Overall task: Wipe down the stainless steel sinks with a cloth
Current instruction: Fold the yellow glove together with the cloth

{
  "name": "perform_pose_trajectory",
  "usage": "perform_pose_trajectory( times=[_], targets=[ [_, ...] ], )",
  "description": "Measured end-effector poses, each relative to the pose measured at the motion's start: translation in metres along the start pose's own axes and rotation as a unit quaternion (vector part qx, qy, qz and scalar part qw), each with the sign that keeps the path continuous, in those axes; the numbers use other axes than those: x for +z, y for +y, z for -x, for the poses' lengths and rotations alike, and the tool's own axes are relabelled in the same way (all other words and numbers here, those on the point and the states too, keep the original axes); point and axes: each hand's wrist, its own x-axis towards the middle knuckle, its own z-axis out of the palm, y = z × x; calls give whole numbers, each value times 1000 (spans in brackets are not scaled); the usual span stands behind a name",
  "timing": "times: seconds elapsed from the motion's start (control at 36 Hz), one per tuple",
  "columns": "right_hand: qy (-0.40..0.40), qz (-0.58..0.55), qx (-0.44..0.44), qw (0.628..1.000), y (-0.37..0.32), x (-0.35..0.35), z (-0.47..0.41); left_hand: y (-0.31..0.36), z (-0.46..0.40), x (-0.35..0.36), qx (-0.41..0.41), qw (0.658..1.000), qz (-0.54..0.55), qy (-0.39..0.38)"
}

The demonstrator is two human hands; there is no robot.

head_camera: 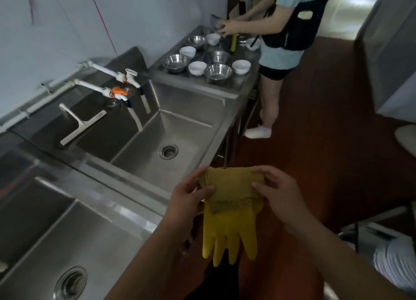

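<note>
Two bare hands hold one yellow rubber glove (229,212) in front of the steel counter: the left hand (189,200) pinches the cuff's left edge, the right hand (275,192) pinches its right edge, and the glove's fingers hang downward. The cuff, turned back on itself, looks a duller mustard than the bright yellow below. No separate cloth can be made out.

Two stainless steel basins show clearly: the middle sink (180,128), with a round drain (168,151), and the near sink (94,236). Two white taps (121,83) reach over the middle sink, and one white squeegee (78,124) lies beside it.

Farther along, four steel bowls (218,72) and about four white bowls (197,67) stand on the drainboard (234,87), where a second person (290,29) works, both hands on something dark.
</note>
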Motion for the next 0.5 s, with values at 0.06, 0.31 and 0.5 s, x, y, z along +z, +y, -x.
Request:
perform_pose_trajectory(
  times=[0.06,0.31,0.5],
  targets=[
    [-12,8,-6,1000,-8,-6,-52,10,-44,8,14,999,30,5],
    [-102,48,-1,994,-55,-20,-246,72,-192,40,54,995,85,12],
    [-204,93,38,974,-49,-25,-357,77,-266,56,-7,992,95,85]
  ],
)
